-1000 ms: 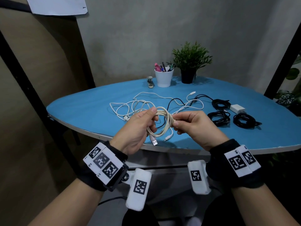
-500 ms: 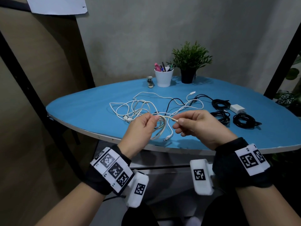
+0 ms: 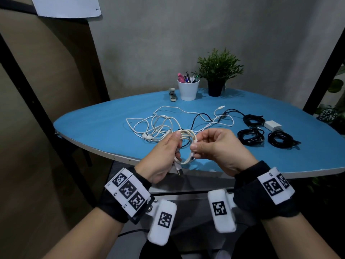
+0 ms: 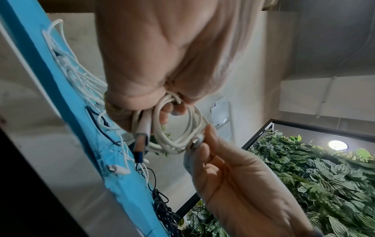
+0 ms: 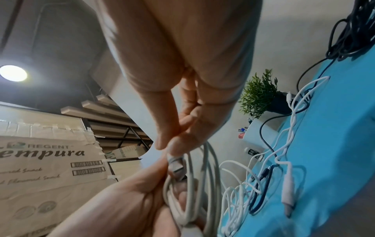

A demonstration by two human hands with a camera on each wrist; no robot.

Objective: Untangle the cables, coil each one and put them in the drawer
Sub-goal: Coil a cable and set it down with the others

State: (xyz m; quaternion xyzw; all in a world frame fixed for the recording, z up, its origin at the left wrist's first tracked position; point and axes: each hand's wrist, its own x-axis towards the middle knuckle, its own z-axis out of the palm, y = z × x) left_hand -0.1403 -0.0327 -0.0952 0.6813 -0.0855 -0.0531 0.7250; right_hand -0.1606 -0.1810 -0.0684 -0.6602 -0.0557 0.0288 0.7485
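Note:
A cream USB cable is wound into a small coil, held in the air in front of the blue table's near edge. My left hand grips the coil's left side, and the USB plug hangs below it. My right hand pinches the cable's other small connector against the coil's right side. Behind the hands a tangle of white cables with one dark cable lies on the table. No drawer is in view.
Three coiled black cables and a white charger lie at the right of the table. At the back stand a white pen cup, a potted plant and a small stapler.
The right hand drew the cable's free end out to the right, then brought it back onto the coil. The coil is tighter, and both hands sit closer together.

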